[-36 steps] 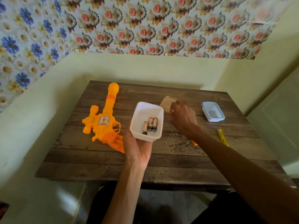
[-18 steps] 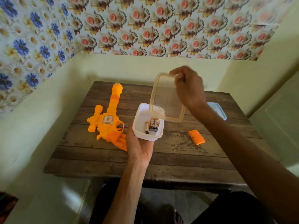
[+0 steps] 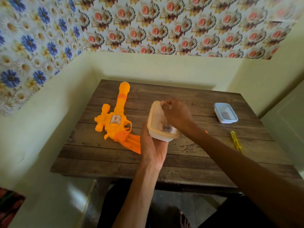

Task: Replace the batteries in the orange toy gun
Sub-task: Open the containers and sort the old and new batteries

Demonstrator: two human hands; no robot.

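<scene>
Batteries [image 3: 166, 128] show dimly under the lid [image 3: 156, 112]. Curled fingers of the right hand [image 3: 177, 114] pinch its far rim, seemingly to seat it. The left hand [image 3: 153, 145] grips the tub [image 3: 162, 136] from below, steadying it. Left of those fingers, the orange toy gun [image 3: 115, 122] lies on the worktop [image 3: 189, 155].

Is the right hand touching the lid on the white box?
Touching. The head view shows the right hand with curled fingers on the far rim of the lid, which sits on the white box in the left hand.
</scene>
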